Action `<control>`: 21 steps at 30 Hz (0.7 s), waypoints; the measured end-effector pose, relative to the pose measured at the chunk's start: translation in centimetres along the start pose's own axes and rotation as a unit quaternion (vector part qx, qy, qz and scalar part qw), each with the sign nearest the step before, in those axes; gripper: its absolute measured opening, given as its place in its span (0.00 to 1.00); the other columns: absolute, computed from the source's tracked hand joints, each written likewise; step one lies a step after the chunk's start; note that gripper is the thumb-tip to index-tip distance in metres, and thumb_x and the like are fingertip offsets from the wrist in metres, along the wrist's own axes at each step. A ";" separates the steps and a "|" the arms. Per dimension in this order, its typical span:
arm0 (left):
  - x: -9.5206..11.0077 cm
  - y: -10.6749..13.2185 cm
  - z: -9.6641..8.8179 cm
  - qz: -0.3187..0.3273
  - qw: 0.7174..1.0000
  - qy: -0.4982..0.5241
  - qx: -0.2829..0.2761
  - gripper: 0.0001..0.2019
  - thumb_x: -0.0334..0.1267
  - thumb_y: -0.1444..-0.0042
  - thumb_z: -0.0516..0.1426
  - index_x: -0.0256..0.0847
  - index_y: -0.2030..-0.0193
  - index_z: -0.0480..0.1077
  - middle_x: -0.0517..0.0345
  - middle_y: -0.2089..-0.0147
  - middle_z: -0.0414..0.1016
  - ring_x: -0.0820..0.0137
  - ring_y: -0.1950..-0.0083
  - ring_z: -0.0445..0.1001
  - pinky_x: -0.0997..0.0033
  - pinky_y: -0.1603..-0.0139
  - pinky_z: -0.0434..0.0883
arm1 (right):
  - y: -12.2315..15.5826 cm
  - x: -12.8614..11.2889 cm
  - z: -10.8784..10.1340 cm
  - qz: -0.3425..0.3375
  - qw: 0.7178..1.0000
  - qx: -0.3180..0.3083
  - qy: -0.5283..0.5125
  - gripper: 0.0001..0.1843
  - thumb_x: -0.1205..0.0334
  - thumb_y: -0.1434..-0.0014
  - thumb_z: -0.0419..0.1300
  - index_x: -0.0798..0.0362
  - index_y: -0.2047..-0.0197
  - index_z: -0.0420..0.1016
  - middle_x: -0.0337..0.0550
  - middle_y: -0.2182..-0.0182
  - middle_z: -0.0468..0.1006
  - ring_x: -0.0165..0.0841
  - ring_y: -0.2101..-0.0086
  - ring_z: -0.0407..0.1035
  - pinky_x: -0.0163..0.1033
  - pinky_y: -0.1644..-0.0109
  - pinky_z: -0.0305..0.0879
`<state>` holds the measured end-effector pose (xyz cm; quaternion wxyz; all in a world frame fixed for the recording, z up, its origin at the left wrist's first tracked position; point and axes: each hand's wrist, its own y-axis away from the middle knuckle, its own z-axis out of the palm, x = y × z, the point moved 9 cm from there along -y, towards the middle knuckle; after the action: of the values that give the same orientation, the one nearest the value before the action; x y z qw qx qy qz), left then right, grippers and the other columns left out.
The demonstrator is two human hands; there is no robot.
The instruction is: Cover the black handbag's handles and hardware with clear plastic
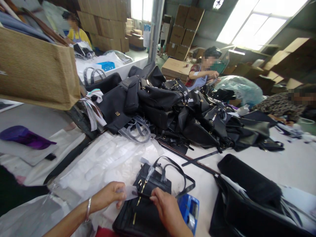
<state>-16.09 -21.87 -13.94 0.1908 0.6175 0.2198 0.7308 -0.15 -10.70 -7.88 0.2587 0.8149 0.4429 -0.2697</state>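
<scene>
Pinching plastic film (pixel 130 193) in left hand (pixel 116 195), handbag strap (pixel 145 196) in right hand (pixel 165 206). Could tear film by overpulling, or knock tape dispenser (pixel 195 207) beside right hand.

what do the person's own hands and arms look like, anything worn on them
Both hands are ungloved, and no sleeve shows on the visible forearms. Above the left hand, a silvery bracelet circles the wrist. The right hand has no bracelet in view.
</scene>
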 end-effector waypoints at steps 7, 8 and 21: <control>-0.4 -0.1 1.8 -0.016 0.998 -0.054 -0.036 0.21 0.56 0.43 0.52 0.38 0.71 0.68 0.60 0.77 0.75 0.71 0.74 0.69 0.74 0.69 0.62 | -0.9 -1.4 -0.1 -0.048 0.998 -0.034 0.019 0.06 0.64 0.36 0.52 0.48 0.62 0.68 0.35 0.69 0.78 0.31 0.68 0.72 0.33 0.66 0.55; -0.5 -0.2 2.2 -0.019 0.997 -0.063 -0.044 0.22 0.57 0.43 0.51 0.38 0.71 0.68 0.60 0.77 0.75 0.70 0.74 0.69 0.74 0.70 0.61 | -1.1 -1.7 0.1 -0.048 0.998 -0.038 0.017 0.05 0.64 0.36 0.52 0.48 0.62 0.68 0.36 0.69 0.78 0.31 0.68 0.73 0.33 0.66 0.55; 1.3 -1.0 0.3 0.025 0.973 -0.230 0.022 0.24 0.56 0.40 0.47 0.39 0.76 0.67 0.62 0.77 0.71 0.71 0.73 0.67 0.76 0.69 0.59 | -1.4 2.4 -0.2 0.017 1.000 -0.024 0.007 0.06 0.62 0.36 0.52 0.50 0.57 0.68 0.41 0.65 0.77 0.34 0.63 0.70 0.35 0.60 0.58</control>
<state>-16.06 -20.32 -13.35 0.2043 0.7781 0.1710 0.5689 -0.18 -8.49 -9.59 0.2794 0.8177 0.4375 -0.2489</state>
